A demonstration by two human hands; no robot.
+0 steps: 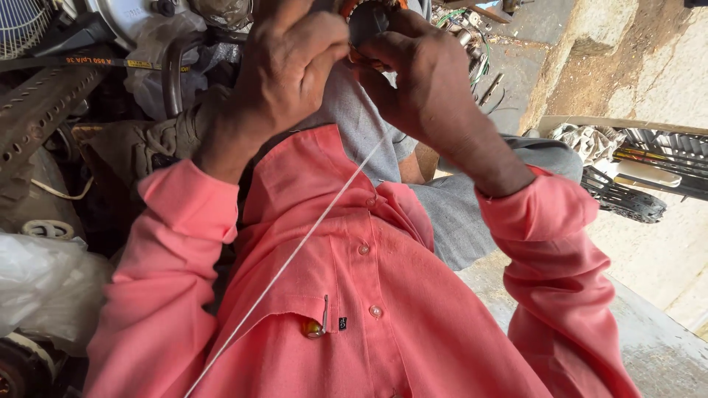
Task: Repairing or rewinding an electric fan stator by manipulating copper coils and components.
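My two hands meet at the top of the view, over my lap. My right hand (424,81) wraps around a small round dark part with a copper-orange rim (366,18), mostly hidden by my fingers. My left hand (284,70) pinches at the same part's lower edge, where a thin white cord (295,250) begins. The cord runs taut and diagonal down across my pink shirt (383,332) to the bottom left. A pen clip shows in the shirt pocket (321,324). My grey trousers (457,214) lie under the hands.
A perforated metal bar (37,110), a fan grille (18,26) and white plastic bags (40,280) crowd the left. Loose wires (472,44) lie beyond my hands. On the right are a stone block (634,66), black ribbed plastic parts (627,199) and concrete floor (664,346).
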